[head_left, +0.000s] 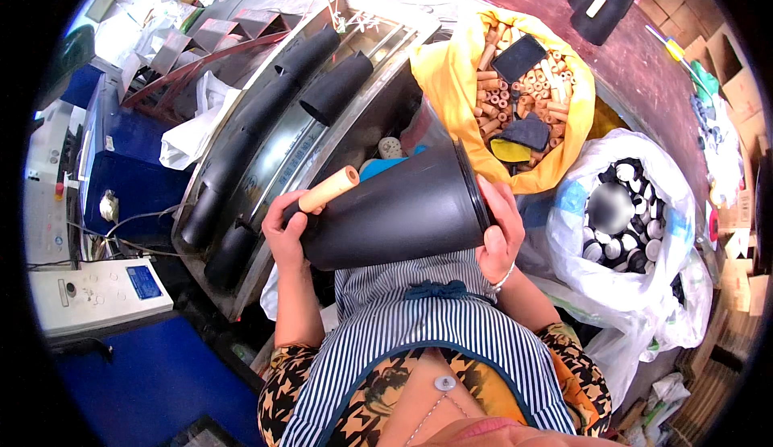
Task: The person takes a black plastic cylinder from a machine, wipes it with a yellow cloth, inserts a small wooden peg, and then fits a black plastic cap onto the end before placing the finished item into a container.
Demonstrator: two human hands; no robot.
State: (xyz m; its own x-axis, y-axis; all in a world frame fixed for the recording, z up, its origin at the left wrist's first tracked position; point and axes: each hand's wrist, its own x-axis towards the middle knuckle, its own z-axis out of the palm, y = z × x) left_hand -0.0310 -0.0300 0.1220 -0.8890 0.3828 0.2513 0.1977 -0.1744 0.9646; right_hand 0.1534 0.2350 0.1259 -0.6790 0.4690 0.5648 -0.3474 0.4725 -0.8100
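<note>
A large black tapered cylinder (390, 213) lies sideways between my hands in front of my striped apron. My right hand (501, 229) is closed round its wide, ridged end, the thumb on the near side. At the narrow end, my left hand (286, 229) is closed on a short tan tube (328, 189) with a hole through its end. The left fingers also rest against the cylinder, though their contact with it is partly hidden. Beyond it, a yellow-lined bag (576, 157) holds many similar tan tubes, with a black phone-like slab (518, 59) on top.
Several black cylinders (266, 113) lie in a metal-edged trough at left. A clear plastic bag (568, 229) of black-and-white round caps (632, 242) stands at right. A control box (105, 294) and blue machine (133, 165) sit far left; black containers (600, 12) stand on a reddish table.
</note>
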